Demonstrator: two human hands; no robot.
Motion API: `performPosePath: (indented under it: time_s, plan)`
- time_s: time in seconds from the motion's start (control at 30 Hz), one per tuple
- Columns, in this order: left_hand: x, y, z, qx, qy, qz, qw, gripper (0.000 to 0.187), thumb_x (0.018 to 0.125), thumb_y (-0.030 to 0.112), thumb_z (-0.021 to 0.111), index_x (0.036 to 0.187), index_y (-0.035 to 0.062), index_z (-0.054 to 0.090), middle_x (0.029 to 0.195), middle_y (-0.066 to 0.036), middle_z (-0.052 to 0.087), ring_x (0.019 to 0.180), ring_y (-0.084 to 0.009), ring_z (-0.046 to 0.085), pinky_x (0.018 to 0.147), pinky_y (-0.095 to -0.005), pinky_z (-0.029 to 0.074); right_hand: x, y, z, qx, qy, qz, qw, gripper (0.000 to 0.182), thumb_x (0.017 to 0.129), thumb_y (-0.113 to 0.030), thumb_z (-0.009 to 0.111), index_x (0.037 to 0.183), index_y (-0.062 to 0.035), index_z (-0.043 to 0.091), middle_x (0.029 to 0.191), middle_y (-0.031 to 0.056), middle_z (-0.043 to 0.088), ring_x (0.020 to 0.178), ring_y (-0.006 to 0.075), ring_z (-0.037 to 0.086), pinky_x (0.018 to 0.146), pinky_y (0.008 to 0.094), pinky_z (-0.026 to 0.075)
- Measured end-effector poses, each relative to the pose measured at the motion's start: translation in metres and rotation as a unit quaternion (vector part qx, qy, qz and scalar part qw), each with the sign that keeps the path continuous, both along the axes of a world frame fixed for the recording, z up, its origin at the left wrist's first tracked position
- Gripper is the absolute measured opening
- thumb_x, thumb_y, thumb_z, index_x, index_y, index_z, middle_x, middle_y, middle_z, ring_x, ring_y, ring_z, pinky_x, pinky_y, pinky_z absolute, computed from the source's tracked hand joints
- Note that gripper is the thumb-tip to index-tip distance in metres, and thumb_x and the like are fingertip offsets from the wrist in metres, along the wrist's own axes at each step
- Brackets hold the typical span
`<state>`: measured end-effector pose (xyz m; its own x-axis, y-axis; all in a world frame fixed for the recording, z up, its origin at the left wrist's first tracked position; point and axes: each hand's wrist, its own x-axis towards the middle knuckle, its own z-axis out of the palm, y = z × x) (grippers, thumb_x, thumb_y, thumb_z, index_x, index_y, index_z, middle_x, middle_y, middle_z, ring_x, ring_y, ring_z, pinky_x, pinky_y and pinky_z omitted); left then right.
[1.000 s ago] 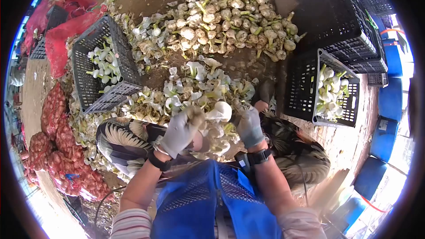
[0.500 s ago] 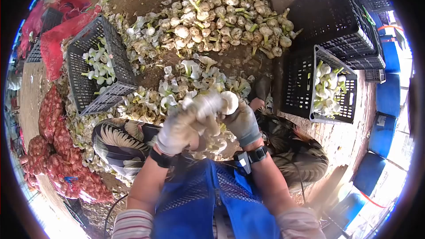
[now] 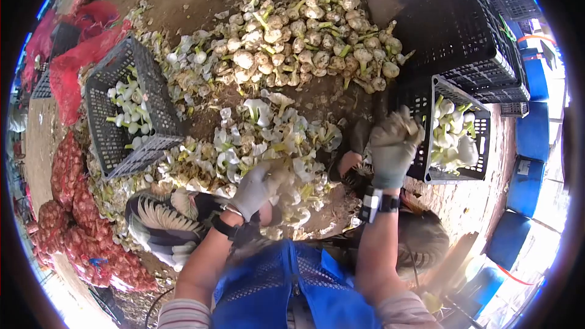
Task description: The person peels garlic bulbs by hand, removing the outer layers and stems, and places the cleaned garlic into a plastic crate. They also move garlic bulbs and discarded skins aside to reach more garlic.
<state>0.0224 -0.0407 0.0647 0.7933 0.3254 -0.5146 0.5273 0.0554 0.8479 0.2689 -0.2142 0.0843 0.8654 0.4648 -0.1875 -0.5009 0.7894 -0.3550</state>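
My left hand (image 3: 256,190), in a pale work glove, hangs low over the heap of peeled garlic skins (image 3: 241,152); motion smears its fingers. Up beside the right-hand black crate (image 3: 431,128) is my gloved right hand (image 3: 395,143), its fingers loosely apart and nothing seen in them. That crate holds peeled white garlic bulbs (image 3: 446,119) with short green stems. A blurred white garlic bulb (image 3: 466,151) shows over its near part, apart from my right hand. Ahead lies a large pile of unpeeled, soil-stained garlic (image 3: 304,39).
A second black crate (image 3: 161,94) on the left holds more peeled garlic. Tall black crates (image 3: 469,42) stand at the back right. Red mesh sacks (image 3: 76,225) lie along the left side, and blue containers (image 3: 525,183) line the right edge.
My right hand has moved from the middle, where a white garlic bulb was between both hands, to the right-hand crate. A blurred bulb now shows there. My left hand has lowered slightly.
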Motion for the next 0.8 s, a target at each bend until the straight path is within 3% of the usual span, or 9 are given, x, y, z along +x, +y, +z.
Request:
performPosePath:
  time_s: [0.07, 0.17, 0.23, 0.33, 0.47, 0.63, 0.73, 0.77, 0.8]
  plan:
    - [0.010, 0.003, -0.012, 0.088, -0.055, 0.070, 0.992, 0.039, 0.095, 0.034, 0.064, 0.118, 0.0024, 0.063, 0.105, -0.009, 0.069, 0.096, -0.0137, 0.064, 0.085, -0.0262, 0.050, 0.023, 0.038, -0.020, -0.137, -0.038, 0.049, 0.989, 0.038, 0.098, -0.027, 0.053, 0.128, -0.0042, 0.055, 0.106, 0.0100, 0.067, 0.078, 0.0153, 0.063, 0.075, 0.0282, 0.051]
    - [0.022, 0.011, -0.015, -0.023, -0.017, 0.106, 0.994, 0.038, 0.096, 0.024, 0.063, 0.124, 0.0002, 0.059, 0.116, -0.009, 0.066, 0.107, -0.0152, 0.060, 0.093, -0.0273, 0.047, 0.066, 0.094, -0.075, -0.432, -0.151, 0.201, 0.866, 0.042, 0.093, -0.014, 0.060, 0.134, -0.0033, 0.052, 0.110, 0.0138, 0.066, 0.095, 0.0225, 0.065, 0.082, 0.0336, 0.052]
    - [0.027, 0.015, -0.024, -0.075, 0.020, 0.122, 0.990, 0.038, 0.097, 0.016, 0.061, 0.129, -0.0030, 0.055, 0.117, -0.008, 0.064, 0.109, -0.0155, 0.060, 0.095, -0.0281, 0.047, 0.107, 0.137, -0.152, -0.645, -0.492, 0.098, 0.576, 0.050, 0.090, -0.015, 0.063, 0.137, -0.0053, 0.050, 0.118, 0.0170, 0.065, 0.100, 0.0289, 0.066, 0.083, 0.0340, 0.052]
    - [0.026, 0.018, -0.048, -0.133, 0.031, 0.165, 0.977, 0.038, 0.098, 0.017, 0.059, 0.130, -0.0041, 0.054, 0.113, -0.010, 0.065, 0.106, -0.0155, 0.060, 0.091, -0.0281, 0.050, 0.137, 0.191, -0.187, -0.774, -0.377, 0.214, 0.462, 0.053, 0.087, -0.015, 0.061, 0.139, -0.0077, 0.050, 0.125, 0.0180, 0.064, 0.108, 0.0336, 0.064, 0.088, 0.0359, 0.050]
    - [0.033, 0.019, -0.059, -0.114, 0.025, 0.168, 0.979, 0.039, 0.098, 0.018, 0.058, 0.129, -0.0044, 0.053, 0.113, -0.010, 0.063, 0.104, -0.0147, 0.061, 0.088, -0.0273, 0.052, 0.128, 0.219, -0.182, -0.821, -0.254, 0.270, 0.434, 0.054, 0.084, -0.011, 0.059, 0.137, -0.0053, 0.051, 0.129, 0.0175, 0.062, 0.117, 0.0348, 0.059, 0.096, 0.0370, 0.046]
    - [0.046, 0.030, -0.054, -0.055, 0.032, 0.145, 0.987, 0.053, 0.098, 0.038, 0.057, 0.134, -0.0008, 0.050, 0.115, -0.010, 0.062, 0.105, -0.0174, 0.060, 0.093, -0.0310, 0.049, 0.073, 0.154, -0.185, -0.593, -0.435, 0.135, 0.664, 0.051, 0.079, 0.007, 0.054, 0.128, -0.0029, 0.058, 0.128, 0.0192, 0.061, 0.121, 0.0316, 0.057, 0.104, 0.0355, 0.043]
    - [0.056, 0.027, -0.046, -0.243, -0.015, 0.303, 0.921, 0.051, 0.099, 0.034, 0.055, 0.138, 0.0015, 0.046, 0.117, -0.009, 0.062, 0.104, -0.0186, 0.062, 0.093, -0.0326, 0.049, -0.009, 0.127, -0.121, -0.538, -0.433, 0.209, 0.692, 0.057, 0.076, 0.011, 0.057, 0.130, -0.0052, 0.057, 0.120, 0.0168, 0.063, 0.115, 0.0335, 0.059, 0.098, 0.0382, 0.047]
    - [0.053, 0.030, -0.049, -0.067, -0.106, 0.189, 0.974, 0.053, 0.099, 0.031, 0.054, 0.141, 0.0020, 0.040, 0.118, -0.010, 0.061, 0.102, -0.0193, 0.063, 0.091, -0.0338, 0.051, -0.033, 0.121, -0.103, -0.517, -0.499, 0.201, 0.666, 0.059, 0.076, 0.011, 0.058, 0.132, -0.0073, 0.056, 0.123, 0.0179, 0.061, 0.116, 0.0350, 0.058, 0.098, 0.0391, 0.047]
    - [0.053, 0.029, -0.051, -0.066, -0.109, 0.191, 0.973, 0.053, 0.099, 0.031, 0.054, 0.141, 0.0020, 0.040, 0.118, -0.010, 0.061, 0.102, -0.0193, 0.063, 0.091, -0.0338, 0.051, -0.052, 0.112, -0.093, -0.466, -0.521, 0.243, 0.672, 0.063, 0.076, 0.009, 0.060, 0.136, -0.0087, 0.052, 0.129, 0.0195, 0.056, 0.118, 0.0364, 0.056, 0.099, 0.0391, 0.047]
